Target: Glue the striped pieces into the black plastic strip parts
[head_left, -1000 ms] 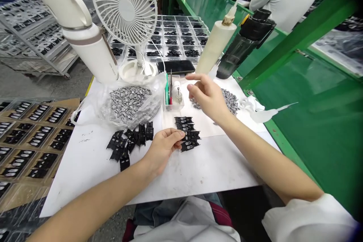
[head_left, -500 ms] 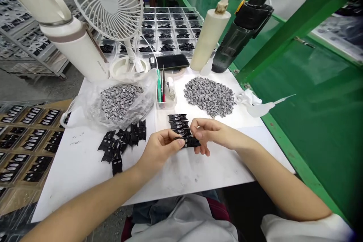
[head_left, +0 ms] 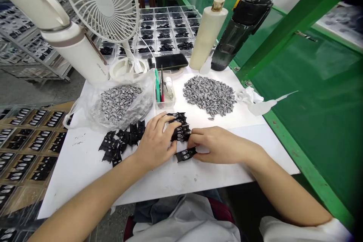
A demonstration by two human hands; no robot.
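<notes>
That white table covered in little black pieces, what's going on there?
A person sits at the white table with both bare hands at a row of small black parts. The left hand lies over that row, and the right hand reaches a single black part just below it. More black parts lie to the left, near a plastic bag of small grey pieces and a loose grey pile.

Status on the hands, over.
Left hand on black stack; right hand at lone black piece; loose pieces beside left hand.
</notes>
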